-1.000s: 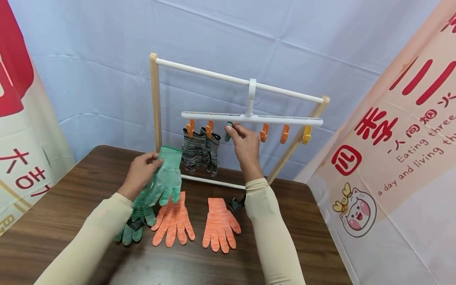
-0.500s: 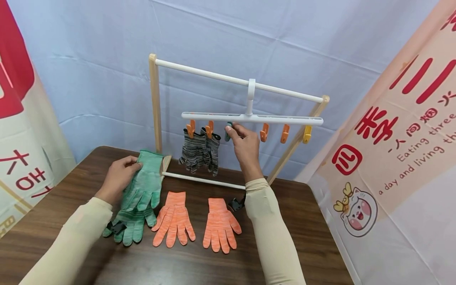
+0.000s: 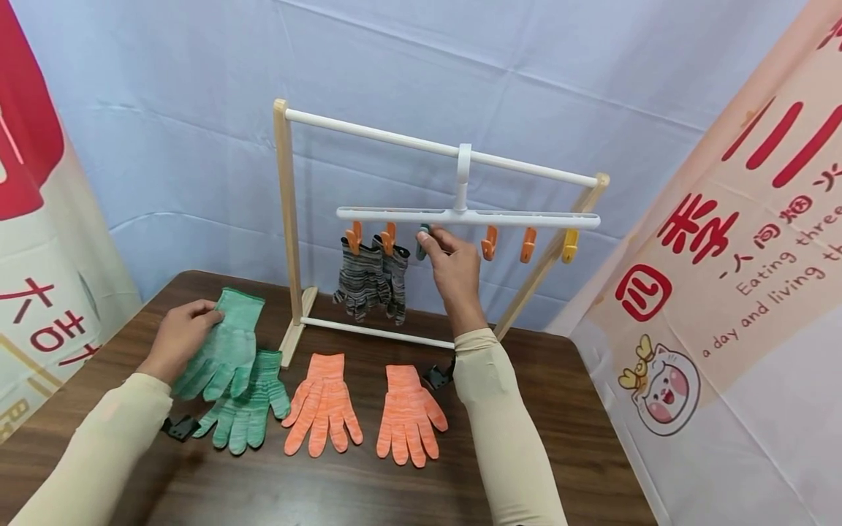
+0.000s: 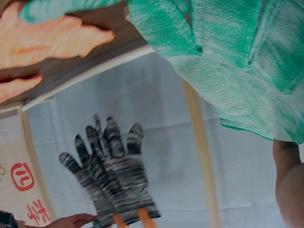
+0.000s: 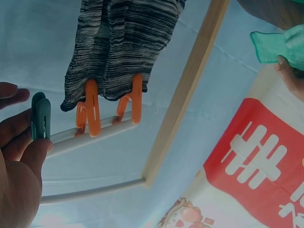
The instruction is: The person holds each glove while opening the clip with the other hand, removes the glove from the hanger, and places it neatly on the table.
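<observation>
One green glove (image 3: 226,347), cuff uppermost, hangs from the left hand (image 3: 179,336)

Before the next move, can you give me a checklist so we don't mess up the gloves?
1. Left hand has the green glove by its cuff end: ok.
2. Right hand pinches the teal clip: ok.
3. Green glove is up at the teal clip: not ok, it's well off to the left.
4. Teal clip's jaws are open wide enough: cannot tell.
5. Striped gloves hang from two orange clips: ok.
6. White hanger is hooked over the top bar: ok.
</observation>
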`<state>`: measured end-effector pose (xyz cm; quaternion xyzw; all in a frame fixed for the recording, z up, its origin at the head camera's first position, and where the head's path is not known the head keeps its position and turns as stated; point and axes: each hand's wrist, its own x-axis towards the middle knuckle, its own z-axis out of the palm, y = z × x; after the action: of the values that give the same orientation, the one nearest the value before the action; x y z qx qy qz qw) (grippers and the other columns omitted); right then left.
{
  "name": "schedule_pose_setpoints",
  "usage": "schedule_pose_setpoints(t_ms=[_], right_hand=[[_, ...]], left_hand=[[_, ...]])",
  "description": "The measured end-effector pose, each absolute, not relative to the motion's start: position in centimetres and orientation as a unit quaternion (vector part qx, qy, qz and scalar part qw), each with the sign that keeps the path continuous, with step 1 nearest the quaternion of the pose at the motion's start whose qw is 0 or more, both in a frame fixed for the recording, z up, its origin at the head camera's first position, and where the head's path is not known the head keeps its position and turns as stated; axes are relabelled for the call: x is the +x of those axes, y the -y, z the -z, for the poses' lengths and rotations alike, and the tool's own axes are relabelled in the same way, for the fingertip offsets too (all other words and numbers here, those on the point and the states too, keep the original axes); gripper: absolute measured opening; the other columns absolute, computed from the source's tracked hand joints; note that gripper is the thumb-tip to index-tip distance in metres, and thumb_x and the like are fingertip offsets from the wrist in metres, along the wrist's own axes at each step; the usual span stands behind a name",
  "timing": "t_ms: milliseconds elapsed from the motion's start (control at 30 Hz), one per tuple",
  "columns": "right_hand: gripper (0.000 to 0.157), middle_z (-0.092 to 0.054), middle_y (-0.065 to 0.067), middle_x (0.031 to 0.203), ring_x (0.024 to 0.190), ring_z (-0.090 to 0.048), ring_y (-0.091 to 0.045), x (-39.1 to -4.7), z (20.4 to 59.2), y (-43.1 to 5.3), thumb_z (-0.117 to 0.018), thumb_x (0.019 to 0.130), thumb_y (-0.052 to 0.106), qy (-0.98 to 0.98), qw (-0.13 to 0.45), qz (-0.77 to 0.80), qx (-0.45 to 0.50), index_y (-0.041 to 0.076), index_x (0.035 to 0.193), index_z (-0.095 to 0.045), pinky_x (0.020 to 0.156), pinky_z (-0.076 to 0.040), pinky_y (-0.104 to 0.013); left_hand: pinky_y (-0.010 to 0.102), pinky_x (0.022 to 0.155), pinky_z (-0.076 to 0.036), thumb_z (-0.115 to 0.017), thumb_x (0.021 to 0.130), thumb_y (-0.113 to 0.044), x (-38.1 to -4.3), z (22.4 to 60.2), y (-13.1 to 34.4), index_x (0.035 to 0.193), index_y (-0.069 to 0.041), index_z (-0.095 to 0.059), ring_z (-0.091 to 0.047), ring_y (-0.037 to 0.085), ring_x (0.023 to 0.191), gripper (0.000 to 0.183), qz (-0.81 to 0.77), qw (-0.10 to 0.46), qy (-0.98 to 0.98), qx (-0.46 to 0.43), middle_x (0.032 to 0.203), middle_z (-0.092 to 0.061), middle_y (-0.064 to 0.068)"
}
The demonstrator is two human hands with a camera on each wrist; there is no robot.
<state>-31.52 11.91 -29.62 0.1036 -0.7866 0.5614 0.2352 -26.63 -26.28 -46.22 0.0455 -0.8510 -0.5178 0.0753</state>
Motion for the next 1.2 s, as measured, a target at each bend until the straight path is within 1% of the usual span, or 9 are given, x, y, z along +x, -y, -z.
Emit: schedule_pose_setpoints(t_ms=[200, 433, 533, 600, 700, 733, 800, 1033, 1200], right_hand=[[0.04, -0.064, 0.004, 0.111, 0.099, -0.059, -0.009, -31.4, 29.7, -11.9, -0.068, 0.08, 0.04, 0.788, 0.231, -0.561, 0.101, 0.016, 0.112, -0.068, 0.086, -0.046, -0.034], [0.038, -0.065, 0.005, 0.109, 0.099, -0.059, -0.008, -31.3, 29.8, -12.1, -0.068, 0.08, 0.041, 0.791, 0.23, -0.559, 0.099, 0.019, 0.111, -0.068, 0.085, -0.046, -0.034], [0.038, -0.065, 0.006, 0.109, 0.098, -0.059, -0.007, -31.3, 29.8, -12.1, -0.068, 0.08, 0.041, 0.791, 0.231, -0.557, 0.098, 0.019, 0.111, -0.068, 0.084, -0.046, -0.033], [0.038, -0.065, 0.007, 0.109, 0.097, -0.059, -0.006, -31.3, 29.8, -12.1, -0.068, 0.08, 0.042, 0.792, 0.232, -0.556, 0.1, 0.019, 0.111, -0.069, 0.084, -0.046, -0.032], [0.038, -0.065, 0.006, 0.108, 0.097, -0.059, -0.007, -31.3, 29.8, -12.1, -0.068, 0.08, 0.041, 0.792, 0.232, -0.555, 0.104, 0.019, 0.11, -0.069, 0.083, -0.046, -0.033], [0.038, -0.065, 0.006, 0.108, 0.096, -0.059, -0.007, -31.3, 29.8, -12.1, -0.068, 0.08, 0.041, 0.792, 0.233, -0.555, 0.105, 0.018, 0.11, -0.069, 0.083, -0.046, -0.033], [0.037, -0.066, 0.004, 0.107, 0.096, -0.059, -0.008, -31.2, 29.8, -12.1, -0.068, 0.08, 0.04, 0.792, 0.234, -0.554, 0.107, 0.018, 0.11, -0.069, 0.083, -0.046, -0.033], [0.036, -0.066, 0.001, 0.107, 0.097, -0.06, -0.01, -31.2, 30.0, -12.0, -0.068, 0.08, 0.041, 0.795, 0.235, -0.548, 0.109, 0.02, 0.11, -0.069, 0.084, -0.046, -0.035], [0.039, -0.067, 0.002, 0.103, 0.094, -0.06, -0.009, -31.2, 30.1, -11.9, -0.068, 0.08, 0.041, 0.798, 0.238, -0.543, 0.111, 0.02, 0.113, -0.067, 0.081, -0.047, -0.032]], left_hand=[[0.058, 0.081, -0.037, -0.035, 0.095, -0.047, -26.5, 48.0, 28.0, 0.137, -0.002, -0.039, -0.037, 0.046, 0.117, 0.061, 0.51, 0.052, 0.856, 0.069, 0.138, -0.034, 0.026], [0.057, 0.077, -0.038, -0.035, 0.095, -0.046, -26.1, 49.1, 29.3, 0.138, 0.002, -0.036, -0.037, 0.048, 0.114, 0.064, 0.494, 0.035, 0.866, 0.074, 0.136, -0.033, 0.031], [0.053, 0.073, -0.04, -0.036, 0.096, -0.042, -25.9, 49.6, 29.6, 0.135, 0.003, -0.04, -0.042, 0.046, 0.109, 0.06, 0.474, 0.033, 0.877, 0.076, 0.133, -0.036, 0.032], [0.047, 0.068, -0.042, -0.037, 0.096, -0.04, -25.9, 49.9, 29.8, 0.131, 0.003, -0.044, -0.045, 0.043, 0.103, 0.056, 0.459, 0.036, 0.884, 0.08, 0.13, -0.04, 0.031], [0.038, 0.062, -0.04, -0.036, 0.096, -0.038, -25.7, 50.5, 30.1, 0.124, 0.002, -0.048, -0.047, 0.036, 0.093, 0.051, 0.448, 0.037, 0.889, 0.089, 0.125, -0.043, 0.028], [0.037, 0.061, -0.039, -0.036, 0.095, -0.038, -25.7, 50.6, 30.2, 0.123, 0.002, -0.049, -0.047, 0.035, 0.091, 0.05, 0.448, 0.034, 0.889, 0.092, 0.124, -0.043, 0.028], [0.037, 0.06, -0.039, -0.037, 0.095, -0.039, -25.6, 50.9, 30.3, 0.123, 0.003, -0.048, -0.047, 0.035, 0.09, 0.052, 0.451, 0.026, 0.887, 0.095, 0.124, -0.042, 0.029], [0.036, 0.059, -0.039, -0.035, 0.096, -0.04, -25.3, 51.9, 30.7, 0.128, 0.005, -0.045, -0.047, 0.038, 0.094, 0.055, 0.445, 0.01, 0.891, 0.088, 0.13, -0.037, 0.032], [0.038, 0.06, -0.041, -0.038, 0.095, -0.04, -25.4, 52.5, 31.0, 0.126, 0.007, -0.046, -0.049, 0.041, 0.093, 0.057, 0.418, 0.007, 0.906, 0.071, 0.126, -0.04, 0.034]])
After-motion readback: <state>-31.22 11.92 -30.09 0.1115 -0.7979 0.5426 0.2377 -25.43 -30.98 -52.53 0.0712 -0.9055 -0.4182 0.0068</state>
